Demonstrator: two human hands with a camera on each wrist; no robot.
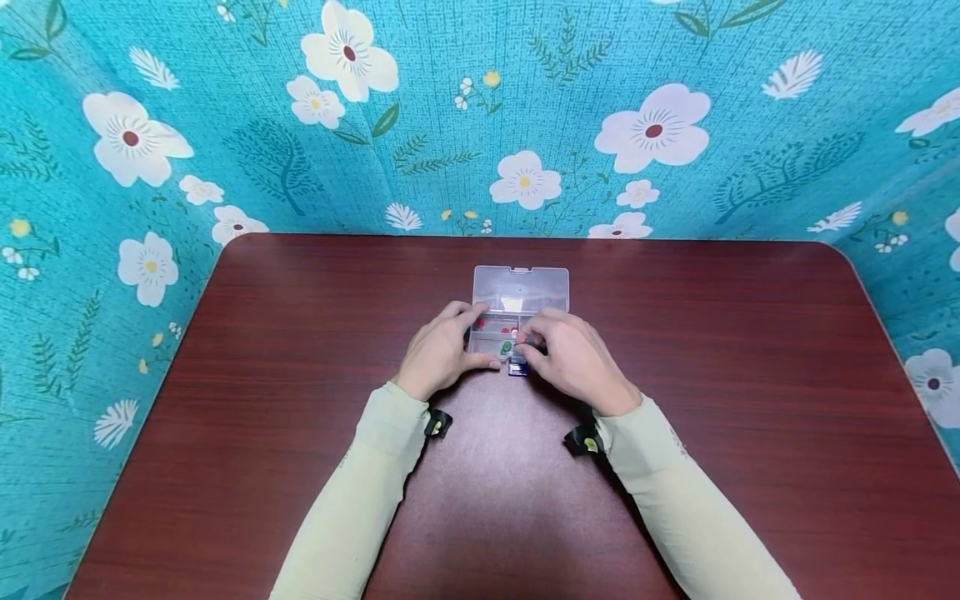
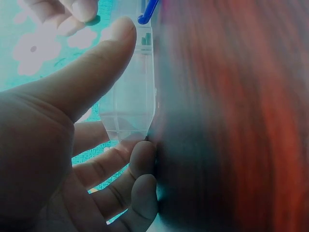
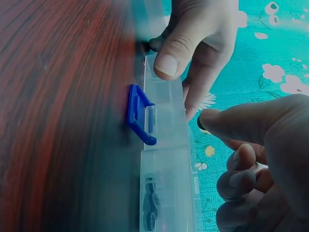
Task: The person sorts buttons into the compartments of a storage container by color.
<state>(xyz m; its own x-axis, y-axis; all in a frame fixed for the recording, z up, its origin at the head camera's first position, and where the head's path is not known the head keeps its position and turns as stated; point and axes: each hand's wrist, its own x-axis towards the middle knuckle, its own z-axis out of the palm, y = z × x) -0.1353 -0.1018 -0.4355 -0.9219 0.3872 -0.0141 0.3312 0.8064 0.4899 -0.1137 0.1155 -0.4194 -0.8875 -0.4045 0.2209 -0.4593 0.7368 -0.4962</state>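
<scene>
A clear plastic compartment box (image 1: 480, 343) sits on the table with its lid (image 1: 536, 283) raised at the back. My left hand (image 1: 442, 354) grips the box's left end, thumb at the front and fingers around the end. Above the compartments, my right hand (image 1: 573, 358) pinches a small dark green round piece (image 3: 200, 123) between thumb and index finger, mostly hidden by the fingertips. Green pieces (image 1: 506, 347) lie in a front compartment and red pieces (image 1: 505, 331) in a back one. Several dark button-like discs (image 3: 150, 203) show through the front wall.
A blue latch (image 3: 135, 111) hangs unfastened on the box's front. The dark red wooden table (image 1: 300, 375) ends at a blue flowered cloth (image 1: 450, 125) behind it. Black straps with cameras (image 1: 438, 423) circle both wrists.
</scene>
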